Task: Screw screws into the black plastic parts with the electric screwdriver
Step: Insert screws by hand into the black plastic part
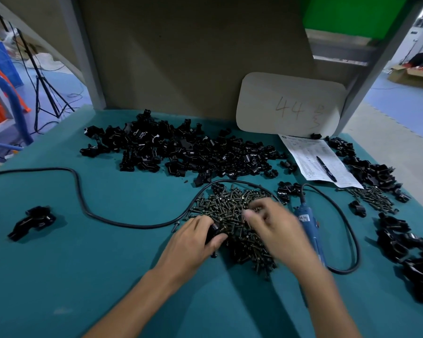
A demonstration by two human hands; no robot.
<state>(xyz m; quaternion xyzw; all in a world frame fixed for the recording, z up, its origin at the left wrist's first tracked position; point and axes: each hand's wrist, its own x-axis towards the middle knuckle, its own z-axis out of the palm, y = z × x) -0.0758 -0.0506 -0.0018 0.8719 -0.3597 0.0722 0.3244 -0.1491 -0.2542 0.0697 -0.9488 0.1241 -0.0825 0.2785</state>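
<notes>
A heap of dark screws (pixel 232 206) lies mid-table on the teal mat. My left hand (pixel 195 240) grips a small black plastic part (pixel 214 231) at the heap's left edge. My right hand (pixel 271 223), blurred by motion, reaches into the heap with fingers curled; whether it pinches a screw I cannot tell. The blue electric screwdriver (pixel 309 228) lies on the mat just right of my right hand, partly hidden by my forearm. A big pile of black plastic parts (pixel 181 150) spreads behind the screws.
The screwdriver's black cord (pixel 83 198) loops across the left and round the screws. One black part (pixel 32 222) lies alone at left. More parts (pixel 413 252) and screws (pixel 374 198) lie at right. A paper sheet with a pen (pixel 326 168) and a white card marked 44 (pixel 288 106) stand behind.
</notes>
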